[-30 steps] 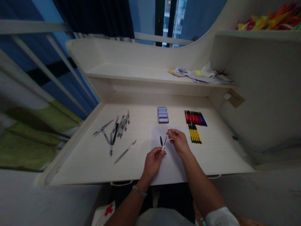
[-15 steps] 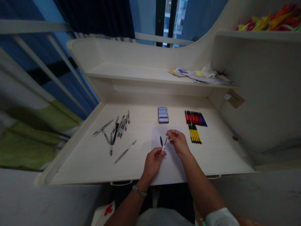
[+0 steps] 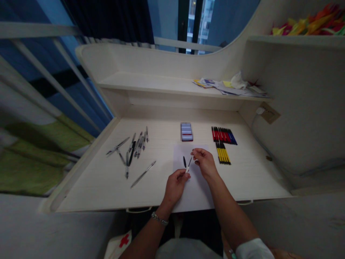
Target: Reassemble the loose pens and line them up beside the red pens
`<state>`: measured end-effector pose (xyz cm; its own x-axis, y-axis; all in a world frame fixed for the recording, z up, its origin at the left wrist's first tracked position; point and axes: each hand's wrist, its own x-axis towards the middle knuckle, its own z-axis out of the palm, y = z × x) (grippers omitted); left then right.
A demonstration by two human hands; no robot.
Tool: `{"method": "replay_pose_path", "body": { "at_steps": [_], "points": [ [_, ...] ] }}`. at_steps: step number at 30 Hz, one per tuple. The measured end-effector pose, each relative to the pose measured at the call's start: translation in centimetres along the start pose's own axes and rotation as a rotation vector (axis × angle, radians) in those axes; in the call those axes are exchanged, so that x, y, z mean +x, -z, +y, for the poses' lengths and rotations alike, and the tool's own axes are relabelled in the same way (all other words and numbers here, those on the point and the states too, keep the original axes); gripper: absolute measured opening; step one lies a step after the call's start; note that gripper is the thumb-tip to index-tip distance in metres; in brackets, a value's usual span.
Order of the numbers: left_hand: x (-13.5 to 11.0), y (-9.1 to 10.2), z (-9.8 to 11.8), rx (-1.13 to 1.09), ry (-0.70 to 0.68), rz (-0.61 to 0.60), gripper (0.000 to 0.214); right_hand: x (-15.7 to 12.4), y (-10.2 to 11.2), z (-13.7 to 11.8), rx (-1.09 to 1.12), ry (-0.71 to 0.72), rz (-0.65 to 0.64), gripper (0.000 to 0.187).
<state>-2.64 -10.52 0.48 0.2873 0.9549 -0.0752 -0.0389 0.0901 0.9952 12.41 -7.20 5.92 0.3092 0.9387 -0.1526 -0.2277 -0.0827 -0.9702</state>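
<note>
My left hand (image 3: 174, 184) is closed, pinching a short white pen barrel (image 3: 187, 169) between thumb and fingers. Above it my right hand (image 3: 206, 163) pinches the upper end of a thin dark pen refill (image 3: 190, 161), which slants down to the barrel's top. Whether the refill's lower tip sits inside the barrel I cannot tell. A black pen cap (image 3: 184, 161) lies just left of the refill on a white sheet of paper (image 3: 198, 192). Both hands are over that sheet.
Left on the desk is a loose group of clear and black pens (image 3: 138, 145), with a single clear pen (image 3: 143, 174) nearer me. A phone (image 3: 187, 131) lies behind the paper. To the right are rows of red and blue pens (image 3: 223, 135) and yellow pens (image 3: 223, 153).
</note>
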Motion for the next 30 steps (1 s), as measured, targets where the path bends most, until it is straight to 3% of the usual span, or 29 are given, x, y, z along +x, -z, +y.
{"method": "replay_pose_path", "body": {
  "at_steps": [10,16,18,21,25,28,30],
  "points": [
    [-0.1,0.0,0.7,-0.009,0.002,0.017,0.029,-0.4,-0.1,0.0,-0.054,0.04,-0.048,0.03],
    [-0.1,0.3,0.9,-0.019,0.015,0.025,0.032,0.2,0.7,1.9,-0.242,0.049,-0.247,0.026],
    [-0.1,0.5,0.9,-0.033,0.026,0.042,0.033,0.9,0.7,2.6,-0.418,0.079,-0.245,0.024],
    [-0.1,0.5,0.8,-0.073,0.04,0.061,0.033,1.9,-0.1,3.4,-0.846,0.121,-0.123,0.022],
    [-0.2,0.4,0.9,-0.136,0.066,0.08,0.034,2.7,-1.7,4.0,-1.259,0.053,-0.034,0.029],
    [-0.2,0.4,1.0,-0.145,0.083,0.093,0.034,3.3,-1.7,4.0,-1.204,0.009,-0.038,0.021],
    [-0.3,0.4,1.1,-0.15,0.089,0.099,0.034,3.7,-1.1,3.7,-0.962,-0.001,-0.076,0.019]
  ]
}}
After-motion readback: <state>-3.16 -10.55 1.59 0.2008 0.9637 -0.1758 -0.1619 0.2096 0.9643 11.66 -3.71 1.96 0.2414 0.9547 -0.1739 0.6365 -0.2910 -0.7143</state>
